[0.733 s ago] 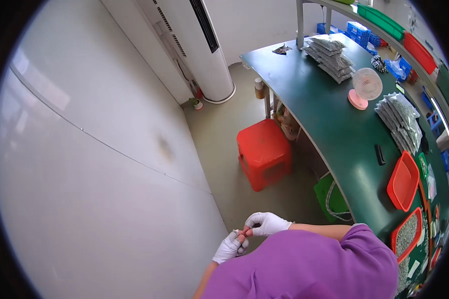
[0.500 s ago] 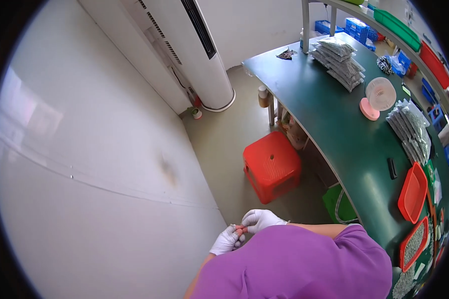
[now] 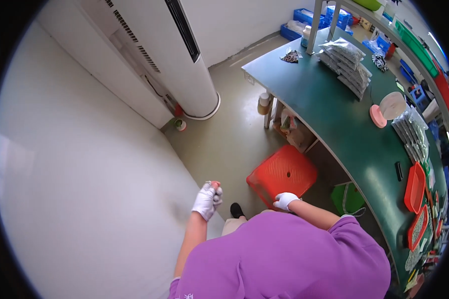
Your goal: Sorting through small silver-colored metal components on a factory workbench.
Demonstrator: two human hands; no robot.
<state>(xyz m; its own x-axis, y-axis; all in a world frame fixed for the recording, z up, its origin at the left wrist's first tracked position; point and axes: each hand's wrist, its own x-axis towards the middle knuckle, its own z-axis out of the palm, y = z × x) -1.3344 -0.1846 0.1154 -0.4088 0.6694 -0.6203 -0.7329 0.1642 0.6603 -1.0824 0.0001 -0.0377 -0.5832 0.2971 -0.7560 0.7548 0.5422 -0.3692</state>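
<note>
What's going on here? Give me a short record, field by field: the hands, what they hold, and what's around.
Left hand: left hand, white glove, closed around a small red-tipped object; what it is cannot be told
Right hand: right hand, white glove, lowered by the red stool, apparently empty
Clothing: purple top
Bench: green table with stacked clear bags and red trays
Behind: tall white air conditioner

We see white gloves (image 3: 205, 199), a purple shirt (image 3: 284, 259), a red stool (image 3: 283, 174) at centre, a dark green bench (image 3: 334, 114) at right, and red trays (image 3: 415, 188) at the right edge.
</note>
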